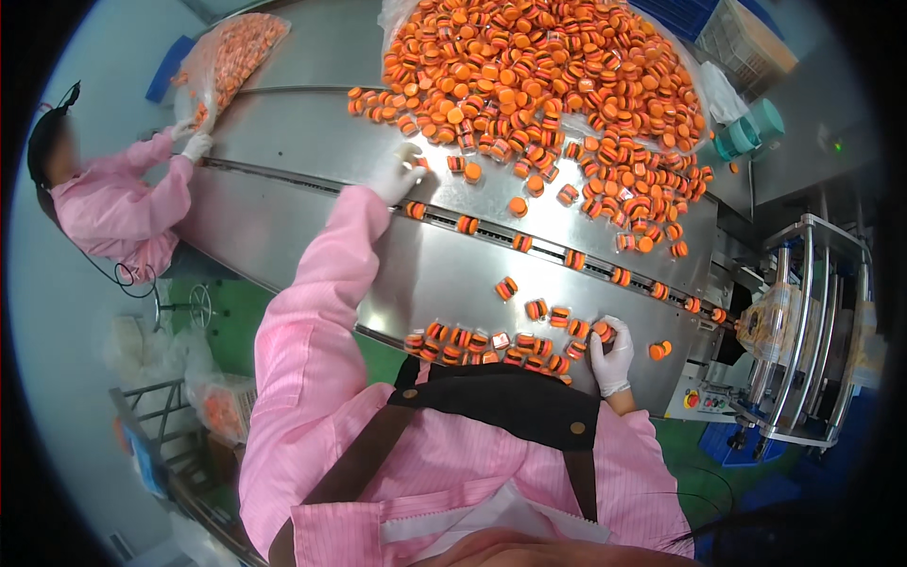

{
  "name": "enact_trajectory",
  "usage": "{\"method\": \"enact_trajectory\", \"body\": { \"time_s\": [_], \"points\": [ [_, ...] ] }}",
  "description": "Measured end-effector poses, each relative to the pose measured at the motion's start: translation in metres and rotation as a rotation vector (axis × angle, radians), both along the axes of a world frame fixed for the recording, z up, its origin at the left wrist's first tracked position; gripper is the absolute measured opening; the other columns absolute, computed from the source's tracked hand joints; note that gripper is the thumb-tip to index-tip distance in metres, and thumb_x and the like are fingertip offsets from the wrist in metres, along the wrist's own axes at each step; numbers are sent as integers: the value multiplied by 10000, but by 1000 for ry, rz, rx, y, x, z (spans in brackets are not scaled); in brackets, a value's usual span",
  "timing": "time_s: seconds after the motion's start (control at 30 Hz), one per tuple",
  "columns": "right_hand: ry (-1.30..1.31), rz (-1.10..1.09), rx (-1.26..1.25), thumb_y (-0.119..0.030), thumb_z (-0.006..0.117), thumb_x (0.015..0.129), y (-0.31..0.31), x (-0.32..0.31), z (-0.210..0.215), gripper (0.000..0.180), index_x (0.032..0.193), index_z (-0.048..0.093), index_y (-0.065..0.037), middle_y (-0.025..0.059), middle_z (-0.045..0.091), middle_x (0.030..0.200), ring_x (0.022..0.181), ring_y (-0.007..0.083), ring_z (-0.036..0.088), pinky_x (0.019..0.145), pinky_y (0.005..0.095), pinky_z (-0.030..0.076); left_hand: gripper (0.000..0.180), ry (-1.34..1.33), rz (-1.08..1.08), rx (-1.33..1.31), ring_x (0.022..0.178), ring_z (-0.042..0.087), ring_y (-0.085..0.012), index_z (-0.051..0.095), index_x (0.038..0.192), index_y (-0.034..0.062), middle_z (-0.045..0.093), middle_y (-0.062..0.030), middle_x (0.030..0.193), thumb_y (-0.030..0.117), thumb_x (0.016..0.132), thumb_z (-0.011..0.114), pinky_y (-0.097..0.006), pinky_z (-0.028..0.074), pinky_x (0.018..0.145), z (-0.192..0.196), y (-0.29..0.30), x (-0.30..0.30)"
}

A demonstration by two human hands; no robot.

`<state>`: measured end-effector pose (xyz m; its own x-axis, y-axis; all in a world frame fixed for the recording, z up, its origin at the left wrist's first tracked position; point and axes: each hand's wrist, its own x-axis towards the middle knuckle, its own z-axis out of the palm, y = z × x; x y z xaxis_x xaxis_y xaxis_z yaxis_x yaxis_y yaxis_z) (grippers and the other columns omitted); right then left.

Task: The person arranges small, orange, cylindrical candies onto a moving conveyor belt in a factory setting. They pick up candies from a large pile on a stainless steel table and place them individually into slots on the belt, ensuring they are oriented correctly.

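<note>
My left hand (389, 178), in a white glove, reaches over the far side of the steel table, just beyond the conveyor slot. Its fingers are closed around a small orange and red burger-shaped candy (422, 163), partly hidden by them. Near the table's front edge my gloved right hand (614, 359) is curled, an orange burger-shaped candy (603, 331) at its fingertips. Left of it lies a loose cluster of layered candies (460, 337). Between my hands, single candies (521, 243) sit spaced out in a row along the conveyor slot (548, 252).
A big heap of candies (529, 57) covers the table's far side. The slot runs right into a machine with metal rails (798, 331). Teal cups (742, 137) stand at the far right. At the left, a co-worker in pink (123, 203) handles a clear bag of candies (236, 57).
</note>
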<state>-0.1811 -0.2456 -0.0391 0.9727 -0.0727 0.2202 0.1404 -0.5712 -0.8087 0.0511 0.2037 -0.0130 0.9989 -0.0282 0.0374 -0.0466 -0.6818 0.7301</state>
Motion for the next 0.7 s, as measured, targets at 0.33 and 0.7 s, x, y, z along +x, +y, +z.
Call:
{"method": "enact_trajectory", "body": {
  "time_s": [0.33, 0.7],
  "points": [
    [-5, -29, 69, -47, 699, 775, -7, -3, -21, 294, 974, 483, -39, 109, 632, 928, 769, 177, 604, 711, 292, 486, 204, 448, 190, 50, 714, 635, -169, 626, 973, 38, 654, -90, 792, 143, 805, 674, -302, 499, 655, -14, 82, -31],
    [6, -35, 9, -51, 707, 771, -8, -4, -23, 288, 960, 490, -42, 103, 641, 931, 720, 173, 590, 676, 288, 485, 414, 95, 115, -96, 883, 639, -262, 608, 1097, 38, 645, -167, 942, 268, 772, 721, -347, 502, 775, -13, -30, 19]
  ]
}}
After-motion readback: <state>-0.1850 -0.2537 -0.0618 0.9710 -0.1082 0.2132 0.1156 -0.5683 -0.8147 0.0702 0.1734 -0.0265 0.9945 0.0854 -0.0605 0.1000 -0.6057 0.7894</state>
